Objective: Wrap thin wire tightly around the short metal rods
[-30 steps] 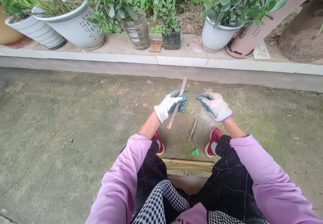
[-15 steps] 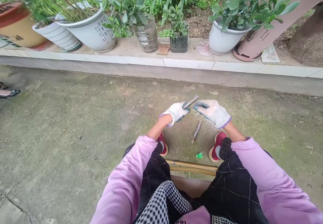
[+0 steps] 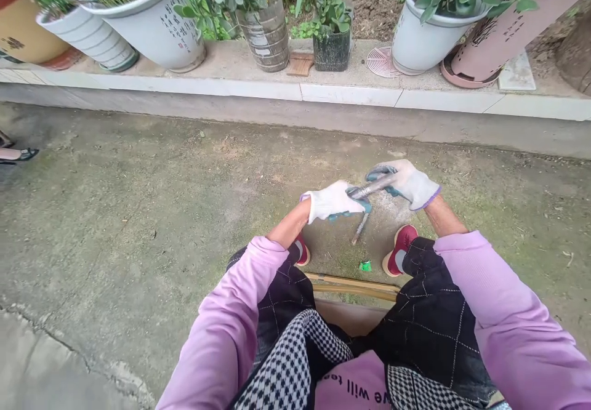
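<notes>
A short grey rod (image 3: 373,186) is held low over the concrete (image 3: 138,213), between two gloved hands. The left hand (image 3: 333,200) is closed round its left end and the right hand (image 3: 409,182) is wrapped over its right end. A thinner stick (image 3: 360,229) lies on the ground beneath. The lilac top (image 3: 355,391) reads "we will". On the far ledge (image 3: 231,68), a white pot (image 3: 159,25) with black characters holds grassy stems.

A home garden courtyard: potted plants (image 3: 152,22) crowd a tiled ledge (image 3: 351,93) along the top of the frame, garden soil (image 3: 369,13) behind them, worn mossy concrete ground (image 3: 138,213) filling the rest below.
</notes>
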Tool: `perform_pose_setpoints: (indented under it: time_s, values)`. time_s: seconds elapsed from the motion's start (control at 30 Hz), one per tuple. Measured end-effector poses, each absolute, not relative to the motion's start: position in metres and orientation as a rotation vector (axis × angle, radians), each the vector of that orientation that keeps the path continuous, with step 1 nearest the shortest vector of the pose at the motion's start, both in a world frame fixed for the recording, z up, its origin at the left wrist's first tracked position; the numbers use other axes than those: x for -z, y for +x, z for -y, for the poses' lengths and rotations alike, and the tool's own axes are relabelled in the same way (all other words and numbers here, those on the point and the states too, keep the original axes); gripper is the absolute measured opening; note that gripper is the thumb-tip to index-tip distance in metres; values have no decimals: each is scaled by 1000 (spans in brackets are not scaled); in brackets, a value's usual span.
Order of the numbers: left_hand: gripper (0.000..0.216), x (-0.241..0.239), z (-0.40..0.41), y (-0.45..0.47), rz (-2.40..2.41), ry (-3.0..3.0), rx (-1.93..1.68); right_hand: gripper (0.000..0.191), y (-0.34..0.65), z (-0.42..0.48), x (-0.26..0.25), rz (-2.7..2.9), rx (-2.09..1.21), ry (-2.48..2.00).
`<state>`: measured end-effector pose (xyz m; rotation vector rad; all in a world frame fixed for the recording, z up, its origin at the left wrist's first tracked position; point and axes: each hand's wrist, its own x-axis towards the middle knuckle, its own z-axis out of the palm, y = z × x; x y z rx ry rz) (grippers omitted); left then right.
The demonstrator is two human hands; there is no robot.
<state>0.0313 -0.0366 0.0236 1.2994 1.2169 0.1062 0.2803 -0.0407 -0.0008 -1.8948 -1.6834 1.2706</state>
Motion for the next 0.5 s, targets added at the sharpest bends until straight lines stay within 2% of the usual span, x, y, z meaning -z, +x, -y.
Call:
perform_pose_setpoints:
  time_s: [0.13, 0.27, 0.4, 0.5]
  values:
    - [25, -29, 21, 30, -1124, 1238, -153, 23, 268, 43, -3, 1777, -1195, -1883]
    - [29, -12, 8, 33, -1342, 1395, -200, 19, 251, 50, -5, 1900, -1143, -1808]
    - [43, 8, 5, 38, -1437, 1717, -75, 13, 243, 57, -3, 1973, -1125, -1769]
    - [52, 16, 12, 41, -1446, 1569, -187, 10, 245, 57, -1, 2045, -1132, -1755]
